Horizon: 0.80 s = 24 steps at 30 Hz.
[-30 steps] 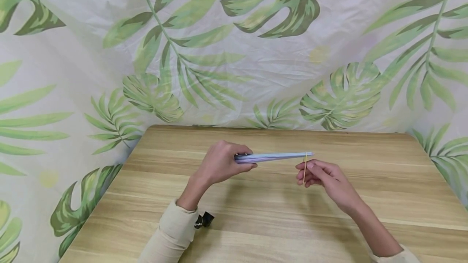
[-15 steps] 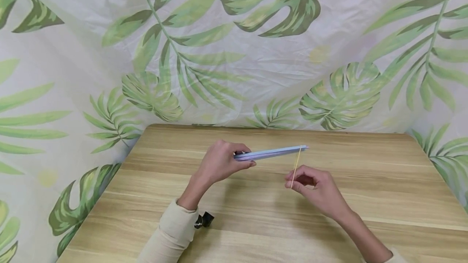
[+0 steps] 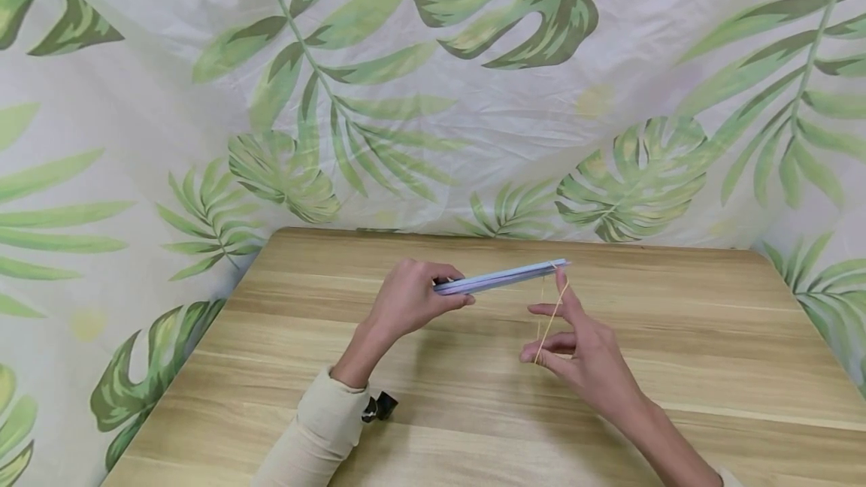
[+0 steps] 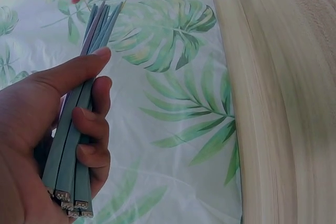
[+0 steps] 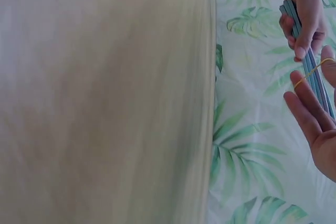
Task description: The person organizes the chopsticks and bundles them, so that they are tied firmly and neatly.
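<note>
A rolled beige sleeve (image 3: 318, 419) lies nearer the viewer and to the left of the bundle of sticks (image 3: 504, 275), which is the landmark here. At the bundle's left end, the left hand (image 3: 402, 303) grips it, thumb and fingers curled round the shafts; square, patterned ends (image 4: 68, 203) poke out below that palm in the left wrist view. A small black device (image 3: 380, 406) sits at the wrist, on the near side of the bundle.

The bundle, pale blue and lilac, is held above the wooden bench (image 3: 473, 427), sloping gently up toward its narrow right end. There, a thin yellow band (image 3: 552, 322) touches the tips; whether it passes fully around them I cannot tell. Below and right of that end, the right hand (image 3: 587, 344) has its fingers spread, the band stretched across them. Behind the bundle hangs a leaf-print cloth (image 3: 406, 171).
</note>
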Each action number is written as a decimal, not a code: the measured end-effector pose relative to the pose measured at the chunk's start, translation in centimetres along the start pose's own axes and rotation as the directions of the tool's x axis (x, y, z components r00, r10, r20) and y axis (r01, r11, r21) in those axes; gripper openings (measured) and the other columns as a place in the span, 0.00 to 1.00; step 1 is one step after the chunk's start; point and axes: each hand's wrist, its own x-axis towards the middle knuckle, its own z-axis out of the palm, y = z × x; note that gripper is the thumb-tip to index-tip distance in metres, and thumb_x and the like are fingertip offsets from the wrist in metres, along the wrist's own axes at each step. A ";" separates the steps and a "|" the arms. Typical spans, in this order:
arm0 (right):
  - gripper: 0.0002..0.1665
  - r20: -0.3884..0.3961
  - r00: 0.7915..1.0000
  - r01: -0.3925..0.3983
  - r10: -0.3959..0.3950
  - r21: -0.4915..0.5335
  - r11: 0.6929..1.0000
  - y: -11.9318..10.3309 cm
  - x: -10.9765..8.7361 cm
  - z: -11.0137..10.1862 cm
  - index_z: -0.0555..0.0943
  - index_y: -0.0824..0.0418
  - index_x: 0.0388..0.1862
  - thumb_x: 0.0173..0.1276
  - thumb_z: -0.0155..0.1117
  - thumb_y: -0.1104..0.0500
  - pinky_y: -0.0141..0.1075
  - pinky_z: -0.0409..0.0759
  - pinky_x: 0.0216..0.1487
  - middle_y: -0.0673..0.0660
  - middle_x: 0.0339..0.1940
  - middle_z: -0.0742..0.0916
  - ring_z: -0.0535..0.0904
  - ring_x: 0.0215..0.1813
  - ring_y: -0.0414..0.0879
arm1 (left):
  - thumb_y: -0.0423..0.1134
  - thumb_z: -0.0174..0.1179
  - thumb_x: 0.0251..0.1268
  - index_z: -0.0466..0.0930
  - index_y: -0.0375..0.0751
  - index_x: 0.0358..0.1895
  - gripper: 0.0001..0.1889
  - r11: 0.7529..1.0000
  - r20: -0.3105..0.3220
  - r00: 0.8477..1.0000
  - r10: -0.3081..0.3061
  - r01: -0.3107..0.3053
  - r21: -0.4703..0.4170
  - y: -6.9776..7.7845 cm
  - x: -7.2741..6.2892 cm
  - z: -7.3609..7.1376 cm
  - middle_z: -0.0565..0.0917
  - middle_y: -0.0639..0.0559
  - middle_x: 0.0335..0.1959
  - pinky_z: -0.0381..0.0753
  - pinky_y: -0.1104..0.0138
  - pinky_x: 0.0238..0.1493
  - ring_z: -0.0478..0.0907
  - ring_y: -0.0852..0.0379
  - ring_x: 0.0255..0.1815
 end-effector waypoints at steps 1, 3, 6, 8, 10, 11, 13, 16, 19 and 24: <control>0.76 0.013 0.998 -0.060 0.059 0.070 0.996 -0.2 -0.1 0.1 0.41 0.53 0.92 0.58 0.82 0.69 0.30 0.89 0.39 0.64 0.61 0.90 0.92 0.37 0.35 | 0.48 0.81 0.59 0.94 0.49 0.40 0.11 1.000 -0.011 1.000 -0.005 0.005 0.003 0.0 0.0 0.0 0.90 0.60 0.27 0.67 0.72 0.24 0.71 0.69 0.20; 0.75 0.053 0.983 -0.183 0.175 0.222 0.958 -0.4 -0.1 0.2 0.37 0.50 0.92 0.62 0.80 0.68 0.34 0.90 0.43 0.63 0.63 0.89 0.94 0.39 0.40 | 0.48 0.81 0.59 0.94 0.49 0.40 0.11 1.000 -0.036 0.999 -0.009 0.009 0.009 0.1 0.0 0.1 0.90 0.59 0.27 0.67 0.72 0.23 0.71 0.69 0.19; 0.68 0.136 0.943 -0.333 0.304 0.423 0.843 -0.7 0.0 0.3 0.39 0.52 0.92 0.69 0.76 0.67 0.39 0.90 0.49 0.58 0.63 0.88 0.95 0.43 0.49 | 0.48 0.81 0.59 0.94 0.48 0.39 0.11 1.000 -0.074 0.997 0.018 -0.016 0.018 0.3 -0.1 0.2 0.89 0.59 0.26 0.68 0.73 0.23 0.71 0.68 0.19; 0.61 0.184 0.922 -0.385 0.340 0.499 0.776 -0.7 0.1 0.3 0.43 0.58 0.91 0.72 0.72 0.68 0.44 0.91 0.51 0.54 0.61 0.89 0.94 0.44 0.52 | 0.47 0.82 0.59 0.94 0.48 0.39 0.11 0.999 -0.083 0.995 0.050 -0.049 0.017 0.3 -0.1 0.3 0.90 0.59 0.26 0.69 0.73 0.24 0.72 0.69 0.20; 0.54 0.208 0.910 -0.413 0.359 0.540 0.733 -0.6 0.3 0.3 0.47 0.61 0.89 0.74 0.67 0.71 0.47 0.91 0.51 0.51 0.58 0.89 0.94 0.45 0.53 | 0.47 0.82 0.59 0.94 0.48 0.39 0.10 0.996 -0.076 0.993 0.090 -0.090 0.009 0.2 -0.1 0.3 0.90 0.59 0.27 0.70 0.74 0.25 0.73 0.70 0.21; 0.52 0.210 0.907 -0.418 0.365 0.552 0.721 -0.5 0.4 0.2 0.48 0.62 0.88 0.74 0.64 0.73 0.48 0.91 0.50 0.50 0.57 0.90 0.94 0.44 0.52 | 0.47 0.82 0.59 0.94 0.49 0.39 0.10 0.994 -0.068 0.991 0.112 -0.112 0.003 0.2 0.0 0.2 0.90 0.60 0.27 0.71 0.74 0.25 0.73 0.71 0.21; 0.51 0.206 0.904 -0.423 0.375 0.559 0.713 -0.2 0.5 -0.1 0.49 0.64 0.88 0.72 0.60 0.75 0.47 0.91 0.48 0.48 0.54 0.90 0.94 0.43 0.49 | 0.46 0.81 0.60 0.94 0.49 0.39 0.09 0.989 -0.046 0.988 0.148 -0.149 -0.012 0.0 0.0 0.1 0.90 0.60 0.27 0.71 0.74 0.26 0.73 0.72 0.21; 0.51 0.183 0.902 -0.423 0.392 0.562 0.711 0.2 0.6 -0.5 0.47 0.66 0.87 0.69 0.55 0.78 0.44 0.91 0.46 0.47 0.51 0.90 0.93 0.41 0.46 | 0.45 0.80 0.61 0.94 0.49 0.39 0.08 0.983 -0.019 0.983 0.182 -0.182 -0.034 -0.2 0.0 -0.2 0.90 0.60 0.28 0.72 0.74 0.27 0.73 0.72 0.21; 0.51 0.165 0.904 -0.415 0.395 0.569 0.710 0.4 0.7 -1.0 0.44 0.68 0.87 0.71 0.55 0.78 0.43 0.91 0.45 0.46 0.49 0.91 0.92 0.39 0.45 | 0.45 0.80 0.62 0.94 0.49 0.40 0.08 0.979 0.000 0.981 0.194 -0.194 -0.055 -0.4 0.0 -0.5 0.91 0.59 0.29 0.74 0.74 0.29 0.74 0.71 0.22; 0.45 0.139 0.929 -0.355 0.344 0.605 0.713 0.8 0.8 -1.7 0.49 0.65 0.86 0.78 0.58 0.74 0.43 0.91 0.44 0.48 0.48 0.90 0.91 0.35 0.43 | 0.44 0.79 0.63 0.95 0.47 0.43 0.09 0.976 0.027 0.979 0.202 -0.198 -0.093 -0.3 -0.1 -0.7 0.92 0.57 0.32 0.76 0.74 0.31 0.76 0.71 0.24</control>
